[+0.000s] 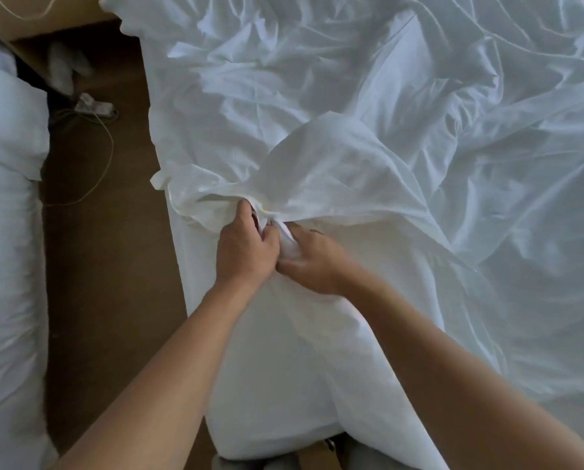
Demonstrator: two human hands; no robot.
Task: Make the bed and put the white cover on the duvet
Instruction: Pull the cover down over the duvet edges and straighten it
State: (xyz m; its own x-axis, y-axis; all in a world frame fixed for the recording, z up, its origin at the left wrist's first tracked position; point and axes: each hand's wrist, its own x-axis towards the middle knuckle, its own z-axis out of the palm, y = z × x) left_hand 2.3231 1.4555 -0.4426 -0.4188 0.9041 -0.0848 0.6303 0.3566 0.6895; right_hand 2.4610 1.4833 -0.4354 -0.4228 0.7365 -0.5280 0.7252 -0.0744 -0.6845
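Observation:
A crumpled white cover point(368, 106) spreads over the bed, which fills the middle and right of the head view. Near the bed's left edge a fold of the cover point(317, 164) is raised into a bunched peak. My left hand point(244, 245) grips that bunch of white fabric from the left, fingers curled round it. My right hand point(309, 262) meets it from the right and pinches the same gathered fabric, thumb and fingers tucked into the folds. Smoother white bedding point(283, 368) hangs down below my hands. Whether that is the duvet I cannot tell.
A brown carpet strip point(110, 266) runs along the bed's left side. White pillows or bedding point(9, 232) lie at the far left. A power strip point(95, 108) with a thin cable point(109, 154) sits on the floor at the upper left.

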